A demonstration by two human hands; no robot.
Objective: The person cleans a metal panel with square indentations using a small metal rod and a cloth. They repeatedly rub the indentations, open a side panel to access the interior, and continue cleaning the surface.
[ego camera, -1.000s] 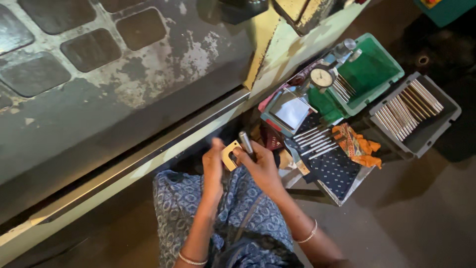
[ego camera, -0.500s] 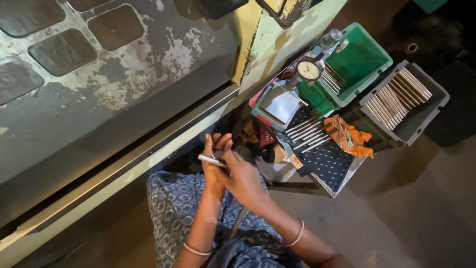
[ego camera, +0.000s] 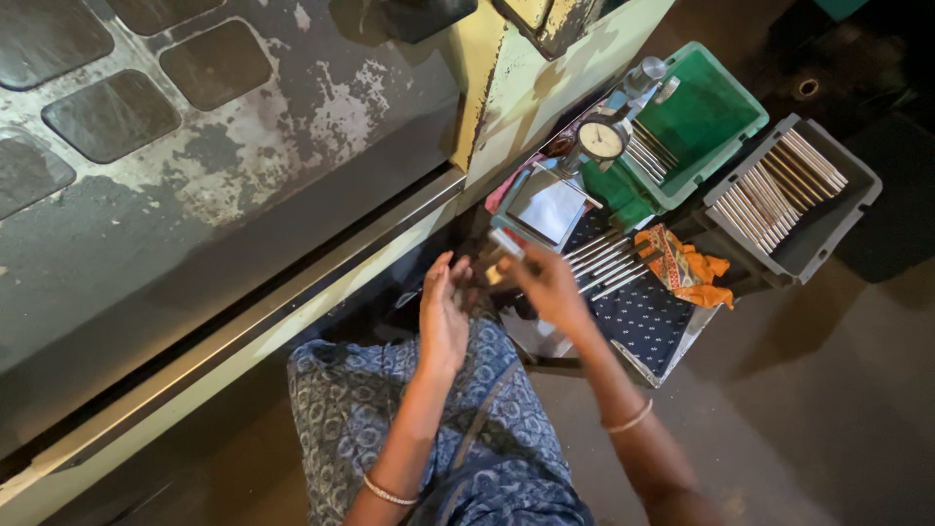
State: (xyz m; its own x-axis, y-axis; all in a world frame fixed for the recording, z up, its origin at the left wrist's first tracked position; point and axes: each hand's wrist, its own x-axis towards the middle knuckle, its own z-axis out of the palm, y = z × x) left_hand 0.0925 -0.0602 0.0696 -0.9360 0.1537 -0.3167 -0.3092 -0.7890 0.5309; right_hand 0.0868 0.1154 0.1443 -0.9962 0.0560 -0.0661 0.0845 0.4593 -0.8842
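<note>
A: Right, where are the hands?

B: The left hand (ego camera: 443,317) is raised with fingers loosely spread and nothing in it that I can see, just above the lap in blue patterned cloth (ego camera: 409,429). The right hand (ego camera: 547,284) reaches right and far, fingers pinched on a thin grey metal rod (ego camera: 506,255); the grip is narrow, probably because the piece is so slim.

A: And where does that rod sit?

B: At the near-left edge of a row of similar silver rods (ego camera: 606,265) lying side by side on a dark dotted cloth (ego camera: 648,326), likely laid out that way so each can be picked singly.

A: What else is around?

B: An orange crumpled rag (ego camera: 687,268) just right of the row, a round dial gauge on a stand (ego camera: 601,139) farther off, a green plastic tray (ego camera: 706,117) and a grey plastic tray of more rods (ego camera: 789,195) at far right. A worn grey machine body (ego camera: 195,146) fills the left.
</note>
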